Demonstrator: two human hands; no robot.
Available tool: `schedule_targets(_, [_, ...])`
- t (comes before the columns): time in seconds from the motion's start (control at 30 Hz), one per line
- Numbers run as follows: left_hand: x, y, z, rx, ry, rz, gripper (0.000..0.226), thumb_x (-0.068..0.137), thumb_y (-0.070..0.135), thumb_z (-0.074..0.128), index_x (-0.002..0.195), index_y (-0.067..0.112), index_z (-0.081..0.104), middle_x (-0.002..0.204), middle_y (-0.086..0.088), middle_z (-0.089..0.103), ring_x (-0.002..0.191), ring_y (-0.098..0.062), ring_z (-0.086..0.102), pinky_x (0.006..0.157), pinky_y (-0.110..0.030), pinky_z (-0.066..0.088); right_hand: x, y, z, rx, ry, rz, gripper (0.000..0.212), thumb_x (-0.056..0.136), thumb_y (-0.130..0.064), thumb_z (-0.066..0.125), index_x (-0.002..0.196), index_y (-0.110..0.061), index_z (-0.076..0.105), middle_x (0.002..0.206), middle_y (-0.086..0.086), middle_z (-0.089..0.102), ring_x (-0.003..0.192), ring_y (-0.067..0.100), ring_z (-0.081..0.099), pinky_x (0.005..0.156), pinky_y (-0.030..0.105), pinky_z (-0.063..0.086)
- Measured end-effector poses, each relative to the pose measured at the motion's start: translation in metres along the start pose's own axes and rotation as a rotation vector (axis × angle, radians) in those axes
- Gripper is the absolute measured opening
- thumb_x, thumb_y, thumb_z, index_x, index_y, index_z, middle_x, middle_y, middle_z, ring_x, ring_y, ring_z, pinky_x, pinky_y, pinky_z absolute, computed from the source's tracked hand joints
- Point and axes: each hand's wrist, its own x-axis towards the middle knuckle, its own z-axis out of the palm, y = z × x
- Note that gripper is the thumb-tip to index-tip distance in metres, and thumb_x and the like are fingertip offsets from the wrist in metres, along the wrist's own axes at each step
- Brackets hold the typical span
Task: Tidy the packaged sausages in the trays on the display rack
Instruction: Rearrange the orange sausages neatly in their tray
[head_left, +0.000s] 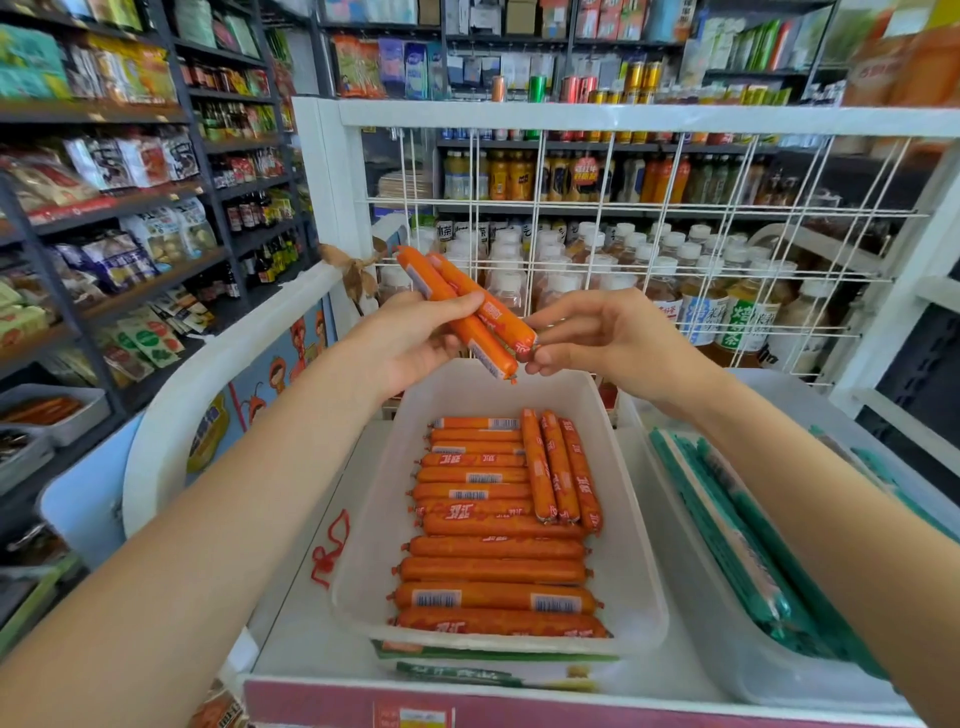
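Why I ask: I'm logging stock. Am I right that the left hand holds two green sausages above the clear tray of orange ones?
Not quite: the two sausages in the left hand are orange, not green, as the head view shows. They are indeed held above the clear tray of orange ones.

The shop is brightly and evenly lit, with soft light that seems to come from overhead, and shadows are faint: only a pale shade lies inside the clear tray (374, 499) beneath the orange sausages (493, 545). A mild sheen shows on the white rack frame (571, 117) and on the sausage wrappers. The wide-angle lens bends straight lines strongly toward the edges (the left shelves (104, 208) lean and curve, and both forearms look stretched). The centre is fairly sharp, while the corners are smeared, and the far bottles (675, 280) and the top right goods are soft and out of focus.
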Motion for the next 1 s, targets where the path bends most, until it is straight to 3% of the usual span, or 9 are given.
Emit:
schedule_targets(0.13, [0.000, -0.002, 0.000, -0.028, 0.017, -0.007, 0.007, 0.085, 0.009, 0.062, 0.084, 0.013, 0.056, 0.072, 0.000, 0.060, 0.056, -0.005, 0.057, 0.041, -0.011, 0.039, 0.000, 0.002, 0.001, -0.001, 0.013, -0.035, 0.022, 0.078, 0.007, 0.062, 0.095, -0.007, 0.062, 0.087, 0.012, 0.069, 0.068, 0.005, 0.068, 0.067, 0.015, 0.054])
schedule_targets(0.23, [0.000, -0.001, 0.000, -0.024, 0.020, -0.014, 0.008, 0.084, 0.009, 0.062, 0.089, 0.011, 0.056, 0.072, -0.001, 0.060, 0.051, -0.004, 0.058, 0.040, -0.011, 0.039, 0.001, 0.002, 0.000, -0.031, 0.012, -0.058, 0.023, 0.081, 0.010, 0.058, 0.093, -0.010, 0.062, 0.080, 0.007, 0.069, 0.069, 0.005, 0.068, 0.070, 0.018, 0.055])
schedule_targets(0.33, [0.000, 0.000, -0.001, -0.033, 0.031, -0.026, 0.015, 0.084, 0.010, 0.063, 0.097, 0.010, 0.055, 0.078, -0.002, 0.061, 0.058, -0.006, 0.058, 0.041, -0.011, 0.040, 0.000, 0.004, -0.002, -0.153, 0.009, -0.074, 0.024, 0.084, 0.008, 0.057, 0.102, -0.006, 0.063, 0.086, 0.005, 0.069, 0.077, 0.002, 0.067, 0.077, 0.016, 0.053])
schedule_targets(0.43, [0.001, 0.001, -0.001, -0.118, 0.073, -0.045, 0.012, 0.085, 0.010, 0.062, 0.096, 0.011, 0.055, 0.081, -0.004, 0.061, 0.066, -0.009, 0.056, 0.040, -0.010, 0.039, 0.000, 0.002, 0.004, -0.264, -0.010, -0.076, 0.047, 0.076, -0.007, 0.072, 0.119, -0.013, 0.055, 0.094, -0.006, 0.066, 0.088, -0.003, 0.063, 0.082, 0.016, 0.052])
schedule_targets(0.5, [0.001, 0.001, 0.001, -0.149, 0.086, -0.057, 0.013, 0.085, 0.010, 0.062, 0.096, 0.012, 0.055, 0.079, -0.004, 0.060, 0.064, -0.009, 0.055, 0.038, -0.010, 0.038, -0.001, 0.000, 0.010, -0.299, 0.029, -0.102, 0.054, 0.071, -0.015, 0.077, 0.117, -0.018, 0.049, 0.090, -0.011, 0.064, 0.085, -0.002, 0.063, 0.080, 0.016, 0.052])
schedule_targets(0.67, [0.000, 0.001, 0.004, -0.187, 0.053, -0.083, 0.010, 0.085, 0.011, 0.062, 0.092, 0.013, 0.055, 0.080, -0.004, 0.061, 0.063, -0.008, 0.055, 0.038, -0.010, 0.038, 0.001, -0.002, 0.014, -0.332, 0.089, -0.188, 0.044, 0.072, -0.013, 0.076, 0.103, -0.014, 0.045, 0.078, -0.015, 0.062, 0.070, -0.009, 0.062, 0.070, 0.008, 0.049])
schedule_targets(0.9, [0.000, -0.004, 0.000, -0.166, 0.017, -0.124, 0.013, 0.085, 0.012, 0.062, 0.096, 0.012, 0.056, 0.085, -0.004, 0.062, 0.069, -0.009, 0.056, 0.039, -0.010, 0.039, -0.003, 0.002, 0.011, -0.379, 0.043, -0.236, 0.031, 0.079, -0.005, 0.069, 0.103, -0.005, 0.050, 0.083, -0.008, 0.064, 0.080, -0.001, 0.062, 0.073, 0.006, 0.049])
schedule_targets(1.0, [0.000, -0.006, -0.001, -0.116, 0.011, -0.133, 0.013, 0.085, 0.012, 0.061, 0.097, 0.012, 0.057, 0.082, -0.003, 0.061, 0.068, -0.008, 0.056, 0.037, -0.011, 0.038, -0.003, 0.007, 0.010, -0.363, 0.021, -0.271, 0.018, 0.083, 0.000, 0.063, 0.099, 0.002, 0.055, 0.083, 0.003, 0.069, 0.076, 0.005, 0.065, 0.071, 0.009, 0.051])
